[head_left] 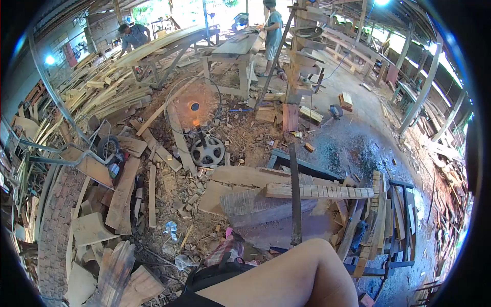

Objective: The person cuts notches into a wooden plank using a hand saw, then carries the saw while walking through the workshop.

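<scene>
Neither of my hands shows in the head view. A bare bent limb [286,276], an elbow or a knee, fills the bottom with a dark garment edge at its left. Just beyond it a long toothed saw blade [295,199] points away from me; its handle end is hidden. The blade crosses a light timber piece [327,191] with evenly spaced marks or cuts along its side. Under these lie a grey-brown board [271,212] with close lines along its edge and a wide flat board [240,175]. A plaid cloth [225,251] and a black strap or bag are by the limb.
A spoked metal wheel [207,150] lies ahead, near an upright post [292,97]. A metal-framed cart [84,158] and offcuts [92,227] are at left. A wooden frame stack [381,225] stands at right. Two people [273,33] work around benches [235,51] at the back.
</scene>
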Action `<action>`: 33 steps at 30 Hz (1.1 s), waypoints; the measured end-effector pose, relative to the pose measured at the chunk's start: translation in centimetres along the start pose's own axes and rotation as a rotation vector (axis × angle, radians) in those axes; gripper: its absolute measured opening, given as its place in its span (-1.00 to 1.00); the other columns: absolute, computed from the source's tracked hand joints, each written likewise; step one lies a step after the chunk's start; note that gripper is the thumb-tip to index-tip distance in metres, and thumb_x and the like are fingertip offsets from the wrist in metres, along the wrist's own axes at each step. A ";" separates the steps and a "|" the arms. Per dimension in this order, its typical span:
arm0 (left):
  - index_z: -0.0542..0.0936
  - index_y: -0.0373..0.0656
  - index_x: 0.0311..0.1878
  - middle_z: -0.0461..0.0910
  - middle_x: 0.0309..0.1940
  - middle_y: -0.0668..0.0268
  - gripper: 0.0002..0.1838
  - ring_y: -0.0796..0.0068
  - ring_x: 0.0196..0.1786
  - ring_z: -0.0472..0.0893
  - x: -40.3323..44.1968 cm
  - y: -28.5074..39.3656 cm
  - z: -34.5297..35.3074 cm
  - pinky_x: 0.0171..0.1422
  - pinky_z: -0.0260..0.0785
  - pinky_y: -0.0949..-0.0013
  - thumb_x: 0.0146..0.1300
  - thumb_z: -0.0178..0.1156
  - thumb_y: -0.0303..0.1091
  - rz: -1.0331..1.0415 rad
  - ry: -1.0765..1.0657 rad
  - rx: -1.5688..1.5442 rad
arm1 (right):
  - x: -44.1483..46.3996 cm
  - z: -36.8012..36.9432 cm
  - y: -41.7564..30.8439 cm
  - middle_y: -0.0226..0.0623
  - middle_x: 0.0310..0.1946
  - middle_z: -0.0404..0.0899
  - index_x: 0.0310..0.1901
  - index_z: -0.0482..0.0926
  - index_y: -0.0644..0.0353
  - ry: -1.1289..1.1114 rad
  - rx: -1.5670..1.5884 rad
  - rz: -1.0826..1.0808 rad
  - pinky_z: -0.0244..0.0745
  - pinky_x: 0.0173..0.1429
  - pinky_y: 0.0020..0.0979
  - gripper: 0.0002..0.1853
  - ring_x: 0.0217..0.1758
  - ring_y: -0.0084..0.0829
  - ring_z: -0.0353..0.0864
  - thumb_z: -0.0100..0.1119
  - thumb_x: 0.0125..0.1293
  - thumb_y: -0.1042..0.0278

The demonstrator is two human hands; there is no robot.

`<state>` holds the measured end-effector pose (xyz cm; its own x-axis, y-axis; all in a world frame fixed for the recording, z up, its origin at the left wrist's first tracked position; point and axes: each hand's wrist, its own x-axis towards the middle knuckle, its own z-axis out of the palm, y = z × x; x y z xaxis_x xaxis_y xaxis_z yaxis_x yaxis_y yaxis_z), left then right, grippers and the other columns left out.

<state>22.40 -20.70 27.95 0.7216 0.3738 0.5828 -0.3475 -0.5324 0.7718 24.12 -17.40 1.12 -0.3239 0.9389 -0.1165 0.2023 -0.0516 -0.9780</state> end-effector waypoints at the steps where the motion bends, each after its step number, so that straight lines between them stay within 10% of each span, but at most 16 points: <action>1: 0.56 -0.01 -0.08 0.55 -0.20 0.11 -0.63 0.26 -0.17 0.55 0.0 0.1 -0.3 -0.15 0.31 0.13 0.17 0.10 0.01 -0.009 0.003 -0.004 | -0.1 -0.1 -0.1 -0.25 -0.57 0.49 -0.39 0.44 0.20 0.002 0.005 0.002 0.37 -0.42 -0.35 -0.73 -0.55 -0.41 0.41 0.37 0.19 0.29; 16: 0.51 0.10 0.15 0.51 -0.09 0.09 -0.50 0.28 -0.11 0.51 -2.0 2.9 4.1 -0.08 0.24 0.08 0.28 0.02 0.16 0.071 -0.400 -0.424 | -9.1 -0.2 0.0 -0.20 -0.57 0.49 -0.41 0.44 0.20 0.470 0.000 -0.050 0.39 -0.42 -0.32 -0.73 -0.56 -0.33 0.42 0.36 0.19 0.27; 23: 0.49 0.15 0.25 0.49 -0.04 0.08 -0.44 0.28 -0.07 0.49 -9.3 14.9 10.1 -0.05 0.21 0.05 0.33 -0.02 0.24 0.891 -1.110 -0.608 | -22.1 9.5 0.0 -0.17 -0.61 0.40 -0.47 0.43 0.20 0.996 -0.264 0.122 0.35 -0.45 -0.27 -0.70 -0.59 -0.27 0.40 0.33 0.21 0.24; 24: 0.59 -0.19 -0.31 0.50 -0.29 0.10 -0.81 0.18 -0.15 0.52 -9.0 12.6 7.7 -0.10 0.35 0.21 0.03 0.20 -0.31 0.383 -0.953 -0.779 | -24.6 12.8 1.1 -0.17 -0.61 0.40 -0.47 0.43 0.20 1.102 -0.252 0.198 0.35 -0.45 -0.27 -0.70 -0.59 -0.27 0.40 0.33 0.21 0.24; 27: 0.59 -0.19 -0.24 0.54 -0.29 0.19 -0.87 0.20 -0.23 0.50 -10.2 8.1 3.4 -0.11 0.26 0.20 0.10 0.21 -0.46 0.091 -0.667 -0.552 | -31.2 20.0 1.9 -0.16 -0.54 0.46 -0.42 0.45 0.19 0.779 -0.119 0.978 0.37 -0.42 -0.25 -0.70 -0.51 -0.14 0.47 0.29 0.23 0.16; 29: 0.59 -0.22 -0.32 0.58 -0.40 0.28 -0.90 0.35 -0.32 0.50 -12.7 8.1 1.7 -0.16 0.31 0.32 0.24 0.14 -0.40 -0.236 -0.488 -0.712 | -36.3 24.8 -0.8 -0.14 -0.47 0.51 -0.37 0.45 0.18 1.177 -0.312 0.569 0.38 -0.38 -0.20 -0.69 -0.42 -0.05 0.52 0.25 0.24 0.11; 33: 0.55 0.07 0.07 0.51 -0.12 0.09 -0.62 0.20 -0.13 0.49 -15.0 11.8 3.9 -0.05 0.27 0.22 0.38 -0.04 0.05 -0.057 -0.471 -1.122 | -42.1 35.8 -0.6 -0.05 -0.49 0.52 -0.32 0.45 0.17 1.316 -0.232 0.795 0.42 -0.35 -0.14 -0.68 -0.40 0.01 0.56 0.31 0.20 0.10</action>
<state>9.79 -35.51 27.36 0.8183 -0.0609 0.5716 -0.4649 0.5148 0.7203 4.61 -69.11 0.38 0.9176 0.3291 -0.2229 0.0962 -0.7280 -0.6788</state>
